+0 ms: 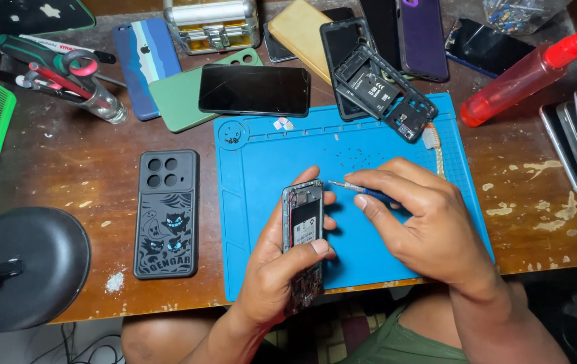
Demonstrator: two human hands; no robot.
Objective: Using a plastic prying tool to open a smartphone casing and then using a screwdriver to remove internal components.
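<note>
1. The wooden counter (66, 155) is carrying a whole pile of phone stuff, and the blue work mat (261, 162) is sitting in the middle of it, reaching the near edge.
2. The left hand (281, 263) is wrapping around an opened phone (303, 226), gripping it upright over the near part of the mat, back cover off, insides facing up.
3. The right hand (423, 222) is pinching a small blue-handled screwdriver (359, 189), tip pointing left and sitting right at the phone's top right corner.
4. What could go wrong, I reckon: the phone is being held in the air rather than lying flat, so the tip could be slipping off a screw head and scratching the board. Anything coming loose could be dropping off the near edge into the lap.
5. Tiny dark specks, probably screws (362, 158), are lying loose on the far part of the mat, so a sleeve or wrist brushing past could be scattering them.
6. Around it: a dark printed phone case (167, 216) lying left of the mat, a black phone (254, 89) on a green case (174, 101) at the far left corner, a stripped phone frame (383, 91) overlapping the far edge, a red spray bottle (531, 71) far right. Nothing is actually blocking the hands.
</note>
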